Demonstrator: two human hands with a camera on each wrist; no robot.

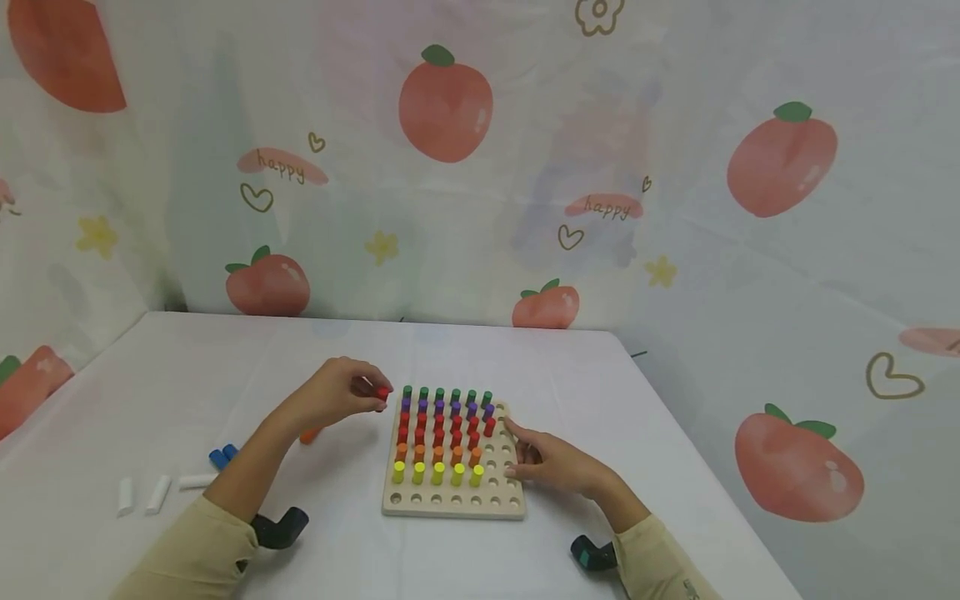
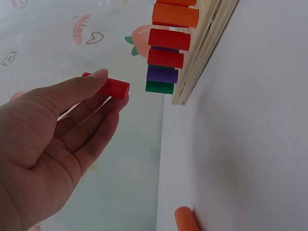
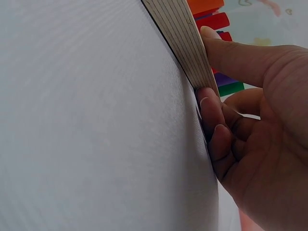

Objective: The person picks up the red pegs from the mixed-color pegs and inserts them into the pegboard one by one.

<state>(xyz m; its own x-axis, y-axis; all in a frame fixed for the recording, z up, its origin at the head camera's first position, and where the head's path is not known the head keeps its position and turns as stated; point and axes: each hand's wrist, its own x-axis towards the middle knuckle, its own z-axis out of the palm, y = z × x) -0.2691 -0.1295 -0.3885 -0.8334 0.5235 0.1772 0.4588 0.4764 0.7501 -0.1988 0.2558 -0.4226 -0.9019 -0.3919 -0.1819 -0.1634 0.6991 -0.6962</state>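
My left hand [image 1: 341, 390] pinches a red peg [image 2: 115, 88] between thumb and fingers, just off the far left corner of the wooden pegboard [image 1: 442, 511]. The peg lies nearly sideways in the left wrist view, apart from the board. On the right side, my right hand [image 1: 558, 460] grips the board's edge, its thumb [image 3: 236, 55] on the upper face and fingertips at the lower edge. Standing in rows from far to near are green pegs [image 1: 439, 394], purple, red, orange and yellow pegs [image 1: 457, 474]. Holes show in the nearest row and along the right side.
Left of the board, an orange peg [image 1: 309, 436] lies partly hidden behind my left arm. Blue pegs [image 1: 218, 459] and several white pegs [image 1: 125, 497] lie farther left on the white tablecloth. Black wrist devices [image 1: 281, 528] sit by both sleeves. A fruit-printed curtain [image 1: 480, 208] stands behind the table.
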